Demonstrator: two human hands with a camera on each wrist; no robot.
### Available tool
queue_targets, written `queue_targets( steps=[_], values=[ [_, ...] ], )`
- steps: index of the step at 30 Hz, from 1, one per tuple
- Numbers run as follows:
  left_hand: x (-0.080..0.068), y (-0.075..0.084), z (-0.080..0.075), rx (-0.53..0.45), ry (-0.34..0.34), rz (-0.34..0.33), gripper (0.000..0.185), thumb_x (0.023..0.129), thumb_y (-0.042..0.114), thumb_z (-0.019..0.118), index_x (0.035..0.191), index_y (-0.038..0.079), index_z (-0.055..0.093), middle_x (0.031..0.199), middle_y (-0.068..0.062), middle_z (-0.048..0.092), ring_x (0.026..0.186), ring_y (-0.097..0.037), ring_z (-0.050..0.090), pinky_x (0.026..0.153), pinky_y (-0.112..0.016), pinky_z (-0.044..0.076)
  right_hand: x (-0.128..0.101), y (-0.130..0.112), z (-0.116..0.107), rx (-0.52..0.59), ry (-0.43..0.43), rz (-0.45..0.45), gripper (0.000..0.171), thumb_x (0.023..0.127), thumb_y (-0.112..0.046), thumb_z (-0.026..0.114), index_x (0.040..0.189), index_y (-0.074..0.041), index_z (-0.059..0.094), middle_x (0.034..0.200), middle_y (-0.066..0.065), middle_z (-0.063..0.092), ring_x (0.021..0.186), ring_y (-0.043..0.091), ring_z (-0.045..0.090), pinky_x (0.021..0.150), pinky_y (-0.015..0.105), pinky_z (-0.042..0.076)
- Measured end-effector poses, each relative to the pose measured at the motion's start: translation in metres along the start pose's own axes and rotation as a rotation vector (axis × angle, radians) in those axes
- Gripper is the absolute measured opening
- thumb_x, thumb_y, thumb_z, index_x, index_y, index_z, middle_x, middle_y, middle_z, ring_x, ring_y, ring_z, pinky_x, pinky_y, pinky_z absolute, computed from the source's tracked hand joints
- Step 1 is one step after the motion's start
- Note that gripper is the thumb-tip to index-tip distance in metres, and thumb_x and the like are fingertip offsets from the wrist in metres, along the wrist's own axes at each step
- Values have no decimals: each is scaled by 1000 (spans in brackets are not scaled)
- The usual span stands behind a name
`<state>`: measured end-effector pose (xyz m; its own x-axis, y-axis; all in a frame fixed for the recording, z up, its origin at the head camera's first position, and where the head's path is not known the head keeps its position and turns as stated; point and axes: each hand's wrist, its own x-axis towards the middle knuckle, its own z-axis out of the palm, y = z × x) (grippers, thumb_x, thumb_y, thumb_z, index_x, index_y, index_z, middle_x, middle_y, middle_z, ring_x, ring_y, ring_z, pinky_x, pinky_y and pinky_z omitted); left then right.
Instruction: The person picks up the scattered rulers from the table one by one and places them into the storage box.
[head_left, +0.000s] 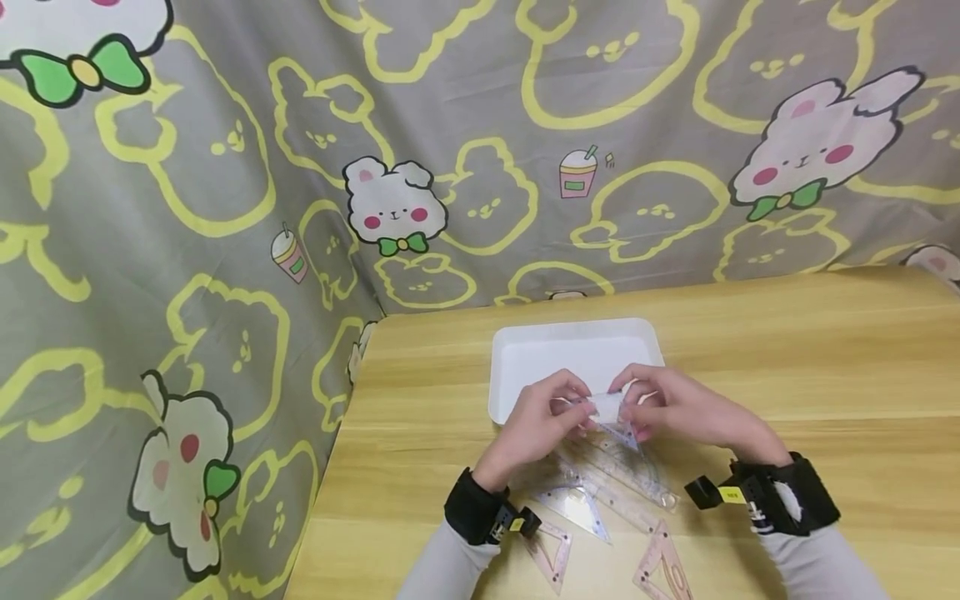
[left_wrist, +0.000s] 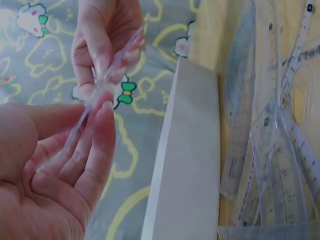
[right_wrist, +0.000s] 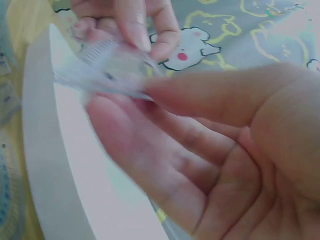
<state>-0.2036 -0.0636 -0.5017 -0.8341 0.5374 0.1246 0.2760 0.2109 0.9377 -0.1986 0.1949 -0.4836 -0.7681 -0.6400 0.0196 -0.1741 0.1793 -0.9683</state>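
Observation:
Both hands hold a clear plastic set square [right_wrist: 115, 75] between them, just over the front edge of the white tray [head_left: 504, 375]. My left hand [head_left: 542, 418] pinches its left side between thumb and fingers. At the right side, the thumb and fingers of my right hand [head_left: 678, 407] pinch it too. Tick marks run along its edge in the right wrist view. From the left wrist view the set square [left_wrist: 82, 117] appears almost edge-on, as a thin tilted strip. The fingers cover parts of its outline.
Below the hands, clear straight rulers [head_left: 622, 500] overlap on the wooden table [head_left: 847, 367]. A blue-edged set square [head_left: 588, 510] and two pink set squares, one left [head_left: 555, 560] and one right [head_left: 662, 560], lie nearer the front. A patterned curtain [head_left: 465, 108] hangs behind and at the left.

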Motion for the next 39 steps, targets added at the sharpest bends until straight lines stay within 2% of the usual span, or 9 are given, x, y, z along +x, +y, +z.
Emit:
queue_targets(
  steps=[5, 8, 11, 17, 21, 26, 32, 35, 39],
  values=[
    [4, -9, -2, 94, 112, 39, 17, 104, 9, 65, 119, 5, 72, 101, -10, 76, 81, -12, 74, 74, -30, 62, 7, 5, 2, -124, 164, -5, 32, 102, -2, 63, 133, 5, 56, 94, 16, 73, 72, 23, 72, 69, 40, 63],
    [8, -14, 4, 137, 145, 66, 20, 103, 7, 65, 121, 2, 73, 103, -13, 78, 82, -16, 75, 75, -22, 60, 8, 11, -1, -270, 257, -8, 33, 101, -4, 67, 134, 0, 63, 93, 11, 75, 70, 18, 71, 64, 36, 61],
    [14, -18, 14, 145, 164, 74, 19, 102, 5, 67, 119, 0, 73, 103, -14, 78, 82, -18, 76, 74, -20, 59, 8, 16, -6, -364, 319, 4, 35, 99, -5, 70, 134, -2, 66, 93, 8, 76, 70, 14, 70, 61, 33, 58],
    [18, -21, 21, 189, 205, 18, 15, 99, 5, 71, 112, 4, 76, 98, -7, 79, 77, -4, 70, 72, -18, 56, 9, 24, -10, -365, 372, 30, 30, 96, -6, 74, 125, -1, 69, 97, 12, 79, 72, 14, 70, 63, 30, 57],
    [20, -22, 20, 255, 180, -22, 14, 99, 8, 72, 111, 6, 78, 98, -3, 79, 79, 2, 66, 75, -17, 54, 10, 29, -10, -392, 404, 54, 21, 94, -6, 77, 114, 0, 73, 100, 15, 78, 76, 16, 69, 64, 28, 57],
    [29, -21, 17, 358, 128, -59, 11, 98, 11, 74, 106, 7, 79, 94, 0, 79, 77, 3, 66, 74, -15, 52, 13, 37, -9, -481, 422, 34, 19, 92, -2, 77, 110, 1, 75, 99, 14, 77, 82, 22, 71, 68, 27, 57],
    [37, -24, 18, 436, 79, -111, 5, 96, 13, 77, 99, 9, 78, 89, 1, 78, 70, 4, 63, 67, -14, 50, 19, 37, -2, -600, 413, 49, 20, 90, 0, 77, 110, 4, 74, 97, 17, 78, 87, 31, 75, 77, 45, 61],
    [39, -26, 21, 471, 68, -113, 5, 95, 14, 78, 98, 9, 78, 90, 1, 78, 73, 2, 64, 71, -15, 50, 18, 35, 0, -656, 402, 70, 21, 91, 0, 76, 111, 5, 74, 99, 19, 77, 90, 34, 75, 81, 51, 60],
    [42, -27, 26, 531, 73, -110, 6, 94, 13, 78, 99, 10, 79, 92, 1, 79, 79, -3, 68, 77, -17, 51, 17, 36, 1, -714, 395, 80, 21, 90, 2, 76, 111, 6, 74, 99, 19, 77, 91, 36, 74, 84, 53, 59]
  ],
)
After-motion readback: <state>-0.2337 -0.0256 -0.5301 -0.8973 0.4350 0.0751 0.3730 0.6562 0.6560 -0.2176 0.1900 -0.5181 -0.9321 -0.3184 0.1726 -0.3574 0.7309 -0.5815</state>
